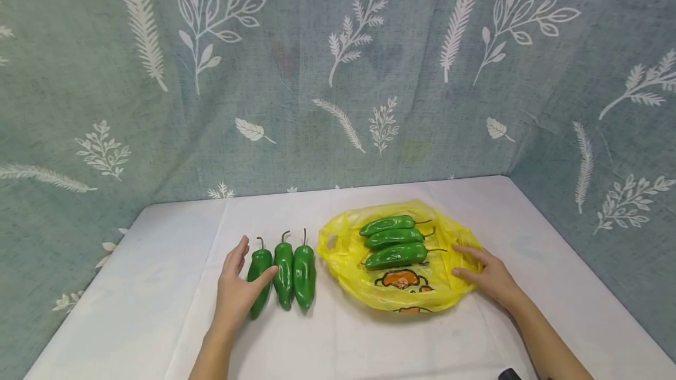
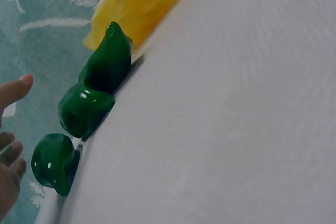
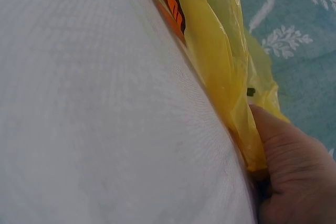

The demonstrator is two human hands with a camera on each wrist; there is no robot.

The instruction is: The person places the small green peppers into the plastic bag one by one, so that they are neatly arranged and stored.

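Three glossy green chili peppers stand side by side on the table's left half: a left one (image 1: pixel 260 263), a middle one (image 1: pixel 284 268) and a right one (image 1: pixel 304 277). My left hand (image 1: pixel 235 289) is over the left pepper, thumb and fingers spread apart, holding nothing. In the left wrist view its fingers (image 2: pixel 9 169) are beside the nearest pepper (image 2: pixel 52 161). Three more chili peppers (image 1: pixel 396 255) lie on a spread yellow plastic bag (image 1: pixel 348 277). At the bag's right edge, my right hand (image 1: pixel 491 277) grips the plastic; its thumb (image 3: pixel 273 129) laps over the rim.
A white cloth covers the table (image 1: pixel 369 345). Behind and beside it hangs a grey-green curtain (image 1: pixel 296 104) with white leaf prints. A small dark object (image 1: pixel 509 374) shows at the bottom edge near the right forearm.
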